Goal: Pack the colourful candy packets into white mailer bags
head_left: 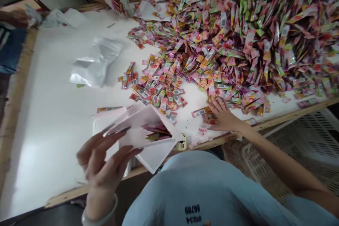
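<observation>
My left hand (103, 159) grips a white, translucent open-mouthed pouch (156, 153), its fingers closed on the near side. Several small colourful packets (157, 132) show inside the mouth. To the right, my right hand (225, 116) lies with fingers spread over loose packets at the pile's near edge, touching some of them. The pile of small pink, orange and green packets (238, 49) covers the right part of the white table. Below the pouch, a stack of flat white pouches (99, 125) lies partly hidden by my left hand.
Clear plastic bags (92, 65) lie on the white tabletop (50, 113) to the left. Across the table, a person's gloved hands (119, 0) hold packets. White plastic crates (307, 144) stand below the wooden edge at right. A yellowish phone-like object (182, 143) lies by the near edge.
</observation>
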`<state>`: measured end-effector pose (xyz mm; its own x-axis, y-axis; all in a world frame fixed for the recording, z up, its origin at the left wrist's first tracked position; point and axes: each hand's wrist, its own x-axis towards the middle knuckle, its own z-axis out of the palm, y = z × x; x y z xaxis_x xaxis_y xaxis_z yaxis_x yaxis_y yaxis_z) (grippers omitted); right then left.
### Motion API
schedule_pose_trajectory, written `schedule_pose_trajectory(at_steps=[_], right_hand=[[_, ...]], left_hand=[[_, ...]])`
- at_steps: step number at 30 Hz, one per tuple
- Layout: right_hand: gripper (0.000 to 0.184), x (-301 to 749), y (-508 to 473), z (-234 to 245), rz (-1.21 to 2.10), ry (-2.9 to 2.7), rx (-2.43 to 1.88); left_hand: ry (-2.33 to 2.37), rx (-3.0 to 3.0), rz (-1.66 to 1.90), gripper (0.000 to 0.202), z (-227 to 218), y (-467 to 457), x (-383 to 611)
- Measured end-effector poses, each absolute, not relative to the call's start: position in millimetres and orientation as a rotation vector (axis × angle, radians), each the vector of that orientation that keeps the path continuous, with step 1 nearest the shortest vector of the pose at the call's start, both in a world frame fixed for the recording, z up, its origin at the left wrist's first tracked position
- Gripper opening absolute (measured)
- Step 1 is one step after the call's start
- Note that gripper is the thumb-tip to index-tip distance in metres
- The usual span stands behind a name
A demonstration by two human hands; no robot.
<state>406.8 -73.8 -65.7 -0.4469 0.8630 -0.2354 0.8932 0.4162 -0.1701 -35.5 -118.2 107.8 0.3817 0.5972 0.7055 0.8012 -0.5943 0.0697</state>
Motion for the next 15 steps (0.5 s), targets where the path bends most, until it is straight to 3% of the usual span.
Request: schedule_pose_trajectory(at_steps=[3,7,10,15], right_hand=[[0.102,416,-76,-47,-0.281,2.558,1.513],[0.079,414,-94,-36,-0.205,2.308,1.656],[0.064,402,-101,-37,-0.204,2.272,1.681],[0.073,382,-92,-46,-0.185,2.32,1.758]], left_hand=[[-1.169,-2.416,-1.072,0.012,104,-118,-29],[-1.426,-2.551,-1.243,0.026,102,-120,-24],[-1.557,-2.66,-1.264,0.023,108,-118,-19],[-1.486,-2.681,-1.235,0.013,118,-107,-12]])
